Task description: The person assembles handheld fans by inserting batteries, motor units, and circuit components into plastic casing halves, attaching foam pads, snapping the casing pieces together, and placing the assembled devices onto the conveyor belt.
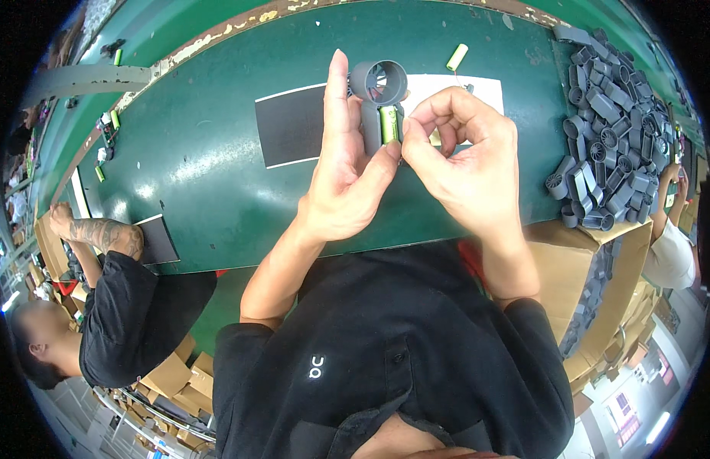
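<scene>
In front of my chest, my left hand (343, 180) grips a dark grey plastic fan housing (370, 131), its round ring with blades pointing away from me. Inside the handle part of the housing lies a bright green battery cell (389, 126), and my left thumb presses at its near end. At the right edge of the housing my right hand (473, 157) is closed in a pinch, thumb against forefinger. Whatever those fingertips hold is too small to make out. Farther back on the table lies another green cell (457, 57) with a thin wire.
Under my hands lie a black sheet (290, 130) and a white sheet (489, 90) on the green table (210, 168). Grey fan housings (611, 130) are heaped at the right, above a cardboard box (558, 256). Co-workers sit at left (133, 321) and far right (671, 256).
</scene>
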A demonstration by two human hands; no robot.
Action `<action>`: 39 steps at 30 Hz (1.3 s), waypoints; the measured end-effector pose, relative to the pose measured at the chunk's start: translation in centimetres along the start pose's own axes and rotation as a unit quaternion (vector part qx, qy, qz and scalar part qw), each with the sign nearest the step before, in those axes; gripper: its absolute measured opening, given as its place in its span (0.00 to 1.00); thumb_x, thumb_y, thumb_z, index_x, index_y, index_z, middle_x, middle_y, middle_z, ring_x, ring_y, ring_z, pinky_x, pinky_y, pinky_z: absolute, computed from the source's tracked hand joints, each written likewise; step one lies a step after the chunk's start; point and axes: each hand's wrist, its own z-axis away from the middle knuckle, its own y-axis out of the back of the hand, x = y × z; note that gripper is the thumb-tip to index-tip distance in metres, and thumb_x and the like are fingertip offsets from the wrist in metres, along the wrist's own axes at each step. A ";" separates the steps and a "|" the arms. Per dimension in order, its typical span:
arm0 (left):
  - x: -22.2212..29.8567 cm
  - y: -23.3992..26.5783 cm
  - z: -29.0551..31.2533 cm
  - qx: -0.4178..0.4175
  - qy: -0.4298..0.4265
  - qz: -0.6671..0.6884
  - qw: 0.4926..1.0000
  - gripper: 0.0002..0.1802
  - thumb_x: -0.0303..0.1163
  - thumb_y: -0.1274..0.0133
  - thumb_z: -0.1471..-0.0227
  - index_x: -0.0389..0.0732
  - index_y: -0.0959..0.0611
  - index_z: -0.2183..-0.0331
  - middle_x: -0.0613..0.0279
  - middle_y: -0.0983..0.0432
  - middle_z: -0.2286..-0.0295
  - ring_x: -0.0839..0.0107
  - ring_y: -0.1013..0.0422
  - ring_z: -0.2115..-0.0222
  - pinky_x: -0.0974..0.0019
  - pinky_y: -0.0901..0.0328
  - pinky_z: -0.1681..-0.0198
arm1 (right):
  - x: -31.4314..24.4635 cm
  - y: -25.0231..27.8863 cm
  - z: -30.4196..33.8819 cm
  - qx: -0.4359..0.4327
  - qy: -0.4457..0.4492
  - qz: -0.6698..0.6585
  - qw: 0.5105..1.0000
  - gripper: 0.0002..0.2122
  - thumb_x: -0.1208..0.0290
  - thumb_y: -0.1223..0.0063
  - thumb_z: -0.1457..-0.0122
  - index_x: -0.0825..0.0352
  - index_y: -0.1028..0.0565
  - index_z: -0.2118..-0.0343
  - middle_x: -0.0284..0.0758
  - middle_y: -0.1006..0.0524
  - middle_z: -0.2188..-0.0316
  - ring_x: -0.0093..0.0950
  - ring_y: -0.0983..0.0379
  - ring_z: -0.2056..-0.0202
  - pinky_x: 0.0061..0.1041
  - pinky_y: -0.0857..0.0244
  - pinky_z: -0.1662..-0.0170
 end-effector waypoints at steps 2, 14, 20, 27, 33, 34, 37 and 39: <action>0.0 0.0 -0.1 -0.013 -0.012 -0.030 0.999 0.54 0.13 0.57 0.42 0.49 0.70 0.28 0.42 0.42 0.37 0.54 0.40 0.36 0.50 0.43 0.32 | -0.2 -0.1 0.1 0.015 0.017 0.024 0.999 0.03 0.79 0.37 0.46 0.71 0.21 0.71 0.26 0.22 0.77 0.11 0.39 0.77 0.14 0.44 0.75; 1.3 -0.5 -0.1 -0.018 0.006 -0.071 0.997 0.54 0.14 0.59 0.43 0.48 0.72 0.28 0.43 0.44 0.36 0.57 0.42 0.35 0.55 0.48 0.32 | 0.4 -0.2 0.1 0.041 0.023 -0.023 0.999 0.03 0.79 0.37 0.45 0.71 0.22 0.71 0.25 0.23 0.76 0.10 0.39 0.77 0.14 0.44 0.74; 0.7 0.4 -0.3 -0.067 -0.022 -0.112 0.991 0.54 0.14 0.59 0.43 0.39 0.76 0.30 0.46 0.51 0.33 0.61 0.43 0.37 0.61 0.47 0.35 | 0.4 -0.3 0.2 0.047 0.064 0.010 0.997 0.03 0.79 0.36 0.46 0.69 0.21 0.71 0.25 0.24 0.77 0.12 0.39 0.77 0.14 0.43 0.74; 0.4 -0.2 -0.1 -0.055 -0.072 -0.229 0.969 0.47 0.15 0.62 0.37 0.38 0.72 0.30 0.37 0.33 0.44 0.54 0.29 0.47 0.59 0.37 0.41 | 0.6 -0.4 0.2 0.065 0.135 0.056 0.987 0.06 0.78 0.35 0.50 0.68 0.23 0.73 0.32 0.22 0.78 0.24 0.27 0.78 0.25 0.34 0.73; 0.2 -0.3 0.0 -0.026 -0.059 -0.207 0.976 0.43 0.16 0.63 0.36 0.36 0.63 0.28 0.40 0.29 0.47 0.57 0.27 0.50 0.61 0.34 0.43 | 0.4 -0.7 0.6 0.065 0.123 0.064 0.988 0.06 0.78 0.35 0.51 0.67 0.24 0.74 0.32 0.23 0.78 0.29 0.25 0.76 0.29 0.32 0.70; 0.2 -0.2 0.0 -0.017 -0.042 -0.209 0.977 0.42 0.16 0.61 0.38 0.33 0.59 0.29 0.41 0.27 0.48 0.55 0.24 0.51 0.60 0.33 0.45 | 0.4 -0.7 0.6 0.064 0.171 0.109 0.977 0.05 0.78 0.35 0.50 0.66 0.22 0.72 0.31 0.24 0.79 0.27 0.27 0.77 0.26 0.36 0.73; -0.4 -0.1 -0.3 -0.003 -0.078 -0.213 0.974 0.37 0.17 0.64 0.34 0.37 0.53 0.28 0.48 0.32 0.44 0.67 0.30 0.49 0.65 0.37 0.41 | 0.5 -0.9 0.5 0.063 0.259 0.177 0.947 0.06 0.79 0.34 0.50 0.65 0.19 0.68 0.33 0.27 0.78 0.31 0.28 0.76 0.29 0.36 0.73; -1.3 0.7 -0.2 0.009 -0.081 -0.235 0.969 0.37 0.18 0.64 0.33 0.38 0.53 0.28 0.51 0.31 0.44 0.70 0.31 0.49 0.66 0.38 0.41 | 0.2 -1.1 0.8 0.023 0.269 0.231 0.935 0.09 0.78 0.35 0.49 0.66 0.18 0.64 0.32 0.26 0.74 0.32 0.26 0.73 0.33 0.32 0.70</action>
